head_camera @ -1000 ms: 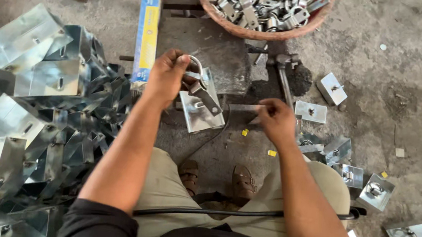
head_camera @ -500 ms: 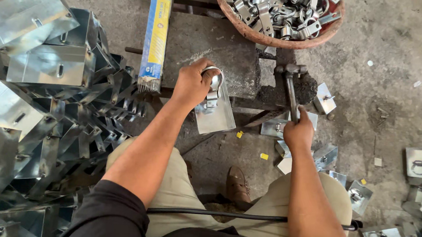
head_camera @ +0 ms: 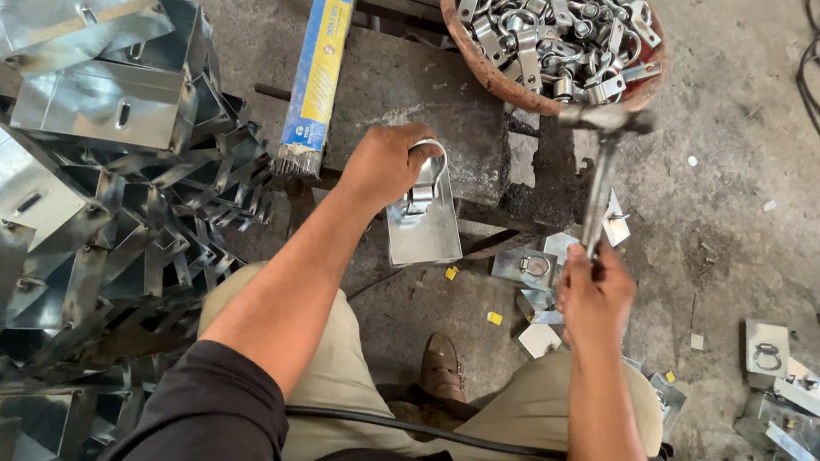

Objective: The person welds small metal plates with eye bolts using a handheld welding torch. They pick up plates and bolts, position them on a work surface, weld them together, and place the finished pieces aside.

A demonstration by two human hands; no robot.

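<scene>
Bracket plate (head_camera: 425, 227), a small bent piece of galvanised sheet with a rounded metal clamp (head_camera: 424, 178) set on its upper end, is held down on the dark steel block (head_camera: 411, 94) by the left hand (head_camera: 384, 163). That hand is closed over the clamp, fingers curled round its top. The plate is judged stiff, fairly light, smooth and rather slippery, with thin edges that could cut; the safest hold appears to be at the clamp end, fingers kept off the spot to be struck. Right of the plate, a hammer (head_camera: 598, 167) is gripped low on its handle by the right hand (head_camera: 595, 294), fist closed, with the head raised above the block's right edge. Beyond the block, a round reddish basket (head_camera: 500, 81) is filled with grey cast clamps. Left of the block lies a long blue-and-yellow box (head_camera: 318, 62), and further left a heap of shiny folded sheet-metal boxes (head_camera: 74, 165). Right of the block, finished plates (head_camera: 771, 347) are scattered over the rough concrete floor (head_camera: 735, 188).
</scene>
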